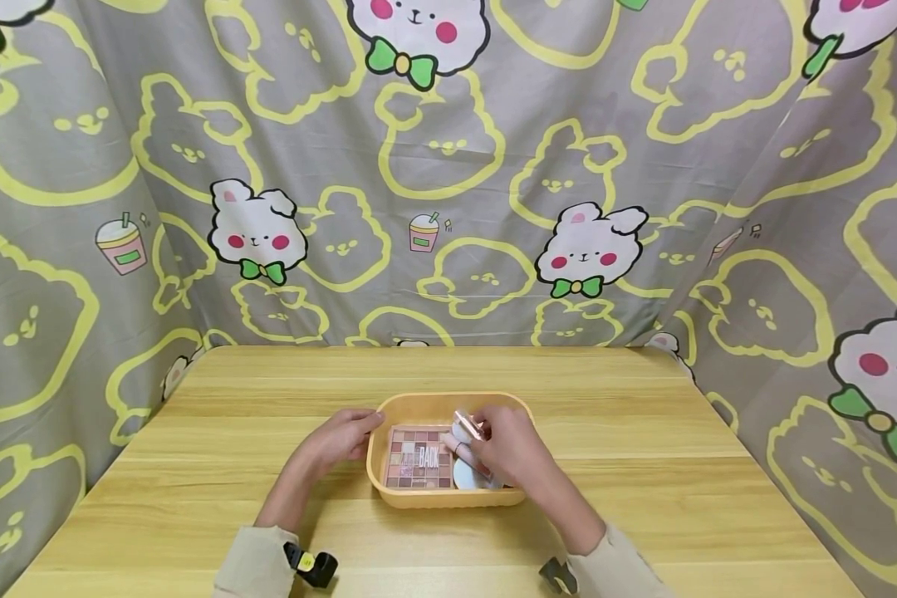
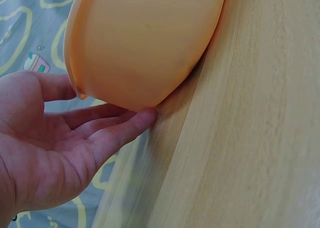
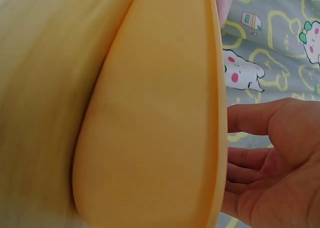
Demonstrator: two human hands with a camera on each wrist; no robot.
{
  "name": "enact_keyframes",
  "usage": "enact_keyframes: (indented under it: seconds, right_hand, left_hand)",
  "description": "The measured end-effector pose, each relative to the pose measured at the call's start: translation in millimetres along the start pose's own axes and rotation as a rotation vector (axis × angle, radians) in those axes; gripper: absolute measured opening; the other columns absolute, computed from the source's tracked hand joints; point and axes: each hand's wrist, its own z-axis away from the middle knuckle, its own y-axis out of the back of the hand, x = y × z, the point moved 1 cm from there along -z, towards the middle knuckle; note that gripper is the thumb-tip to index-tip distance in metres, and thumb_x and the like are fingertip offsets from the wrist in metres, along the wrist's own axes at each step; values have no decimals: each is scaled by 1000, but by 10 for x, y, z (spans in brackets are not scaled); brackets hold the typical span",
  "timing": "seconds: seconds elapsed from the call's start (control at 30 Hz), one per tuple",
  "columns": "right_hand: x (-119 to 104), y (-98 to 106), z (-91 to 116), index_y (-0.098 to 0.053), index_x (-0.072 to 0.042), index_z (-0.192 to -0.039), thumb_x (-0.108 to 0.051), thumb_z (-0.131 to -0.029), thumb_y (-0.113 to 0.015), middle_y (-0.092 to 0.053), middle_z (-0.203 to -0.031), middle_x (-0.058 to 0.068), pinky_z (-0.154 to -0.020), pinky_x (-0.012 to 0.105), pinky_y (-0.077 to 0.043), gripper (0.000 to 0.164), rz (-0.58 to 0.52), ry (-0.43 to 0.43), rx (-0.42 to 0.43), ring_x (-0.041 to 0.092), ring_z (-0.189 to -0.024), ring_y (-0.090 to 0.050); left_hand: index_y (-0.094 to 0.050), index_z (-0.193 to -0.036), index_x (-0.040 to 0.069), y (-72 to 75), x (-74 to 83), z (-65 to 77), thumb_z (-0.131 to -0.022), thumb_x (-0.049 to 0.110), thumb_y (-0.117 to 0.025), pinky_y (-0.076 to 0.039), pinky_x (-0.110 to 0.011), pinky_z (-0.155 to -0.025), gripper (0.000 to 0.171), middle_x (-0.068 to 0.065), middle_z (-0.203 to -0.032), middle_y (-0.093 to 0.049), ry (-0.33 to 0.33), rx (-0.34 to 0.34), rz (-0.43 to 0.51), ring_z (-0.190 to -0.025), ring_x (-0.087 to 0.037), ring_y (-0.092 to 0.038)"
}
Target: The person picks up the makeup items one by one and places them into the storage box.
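Note:
An orange plastic basket stands on the wooden table. My left hand holds its left end, thumb at the rim and fingers against the outer wall in the left wrist view. Over the basket's right half, my right hand pinches a small shiny rose-gold tube. Inside at the left lies an eyeshadow palette with "BACK" on its cover. Beside it are a pale pink tube and a round whitish item, partly covered by my right hand. The basket's wall hides the contents from the right wrist view.
The light wooden table extends around the basket on all sides. A grey curtain with cartoon dogs and yellow outlines hangs behind the table and along both sides.

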Motion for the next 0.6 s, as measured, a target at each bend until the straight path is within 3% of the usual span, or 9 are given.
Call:
enact_keyframes:
  seconds: [0.33, 0.6]
  right_hand:
    - [-43, -71, 33, -74, -7, -86, -28, -87, -82, -67, -70, -2, -50, 22, -45, 23, 36, 65, 22, 7, -57, -54]
    - [-84, -148, 56, -75, -9, -83, -17, -84, -82, -69, -70, -2, -52, 20, -44, 10, 113, 103, 13, 7, -60, -53]
  left_hand:
    - [-43, -147, -11, -1, 13, 6, -108, 30, -45, -52, -47, -103, 57, -26, -141, -57, -3, -13, -10, -130, -37, -58]
    - [-47, -144, -10, 6, 8, -4, -108, 29, -44, -55, -44, -100, 53, -22, -133, -62, -9, -14, -10, -121, -28, -63]
